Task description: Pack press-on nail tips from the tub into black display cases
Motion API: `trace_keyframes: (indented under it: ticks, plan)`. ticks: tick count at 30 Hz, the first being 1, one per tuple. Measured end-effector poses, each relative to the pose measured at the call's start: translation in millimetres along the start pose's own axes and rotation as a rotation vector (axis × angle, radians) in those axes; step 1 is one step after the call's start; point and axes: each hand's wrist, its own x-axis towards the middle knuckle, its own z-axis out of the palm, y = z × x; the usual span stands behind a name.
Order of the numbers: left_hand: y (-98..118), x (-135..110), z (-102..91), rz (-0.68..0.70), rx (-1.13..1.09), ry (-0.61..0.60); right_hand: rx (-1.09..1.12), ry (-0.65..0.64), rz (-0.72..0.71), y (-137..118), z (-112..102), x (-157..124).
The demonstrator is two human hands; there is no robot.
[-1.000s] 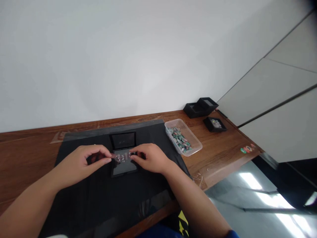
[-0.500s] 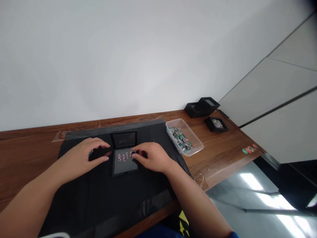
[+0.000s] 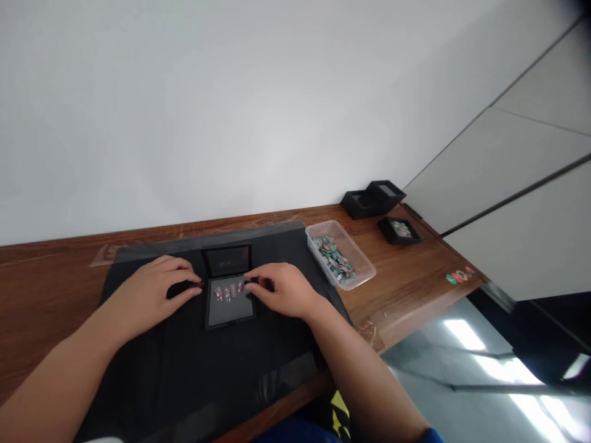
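A small black hinged case (image 3: 231,321) lies with its lid (image 3: 227,261) tilted up. On its grey lining sits a row of small pink, glittery pieces (image 3: 226,294) that look like press-on nails. My right hand (image 3: 281,288) reaches in from the right, thumb and forefinger pinched at the row's right end on one small nail, mostly hidden by the fingertips. Left of the case, my left hand (image 3: 154,292) has its thumb and fingertips closed around a small dark pinkish nail (image 3: 197,285), just off the case's edge.
A black mat (image 3: 170,375) covers part of the wooden table (image 3: 37,277). To the right stands a clear plastic tub (image 3: 362,271) of many greenish packets. Farther right are black boxes (image 3: 364,203), a small black box (image 3: 399,231) with shiny pieces, and coloured rings (image 3: 457,277).
My left thumb and fingers have come together around the small pinkish nail, which lay between them before. My right hand stays pinched at the row's right end. The view has shifted slightly.
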Motion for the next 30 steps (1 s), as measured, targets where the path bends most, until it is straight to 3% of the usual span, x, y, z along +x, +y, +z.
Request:
trace_keyframes:
  ticks: [4,9,14,19,30]
  plan:
    - [-1,0,-5.6,-0.052,-0.068,0.045,0.019,-0.012,-0.012,-1,-2,0]
    - [18,-2,-20.0,-0.28,-0.284,0.094,0.039,-0.033,-0.045,-1,-3,0]
    - [38,-1,-22.8,-0.249,-0.372,-0.01,-0.011,-0.037,-0.021,-3,-3,0]
    - [39,0,-18.8,-0.251,-0.528,-0.111,-0.004,-0.029,-0.006,-2,-2,0]
    - [43,2,-6.8,-0.315,-0.406,-0.191,0.004,-0.028,-0.026,-2,0,0]
